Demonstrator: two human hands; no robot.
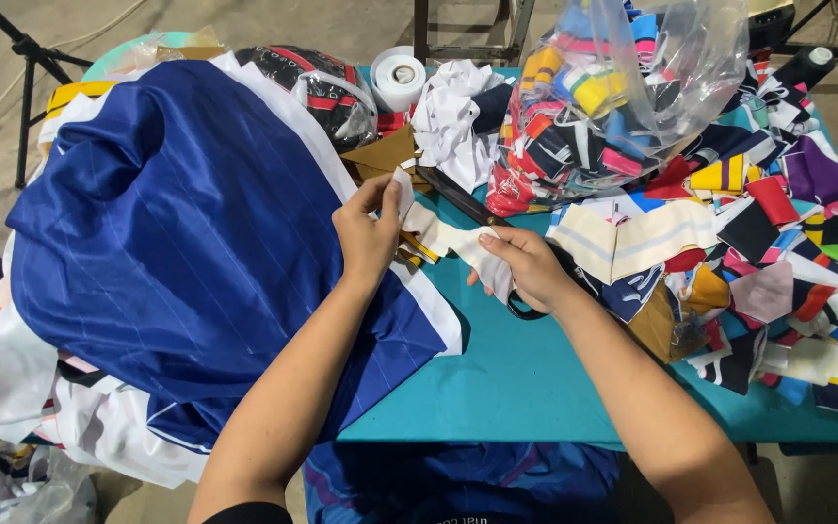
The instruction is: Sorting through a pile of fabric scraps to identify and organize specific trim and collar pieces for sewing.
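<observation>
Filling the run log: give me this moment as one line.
left hand: pinching white fabric strip | right hand: gripping same strip | beside: blue striped cloth | surface: teal table

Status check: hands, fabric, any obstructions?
Left hand pinches white fabric strip. Right hand grips its other end. Black scissors beside it on teal table.

Two hands are in view, the left hand (366, 233) and the right hand (526, 267). There is one bench (526, 378) with a teal top. On it lie one large blue cloth (186, 243), one white roll of tape (398, 76), one clear plastic bag (623, 87) full of scraps, and one wrapped black and red bundle (317, 82). The loose coloured scraps (768, 243) are too many to count.
</observation>
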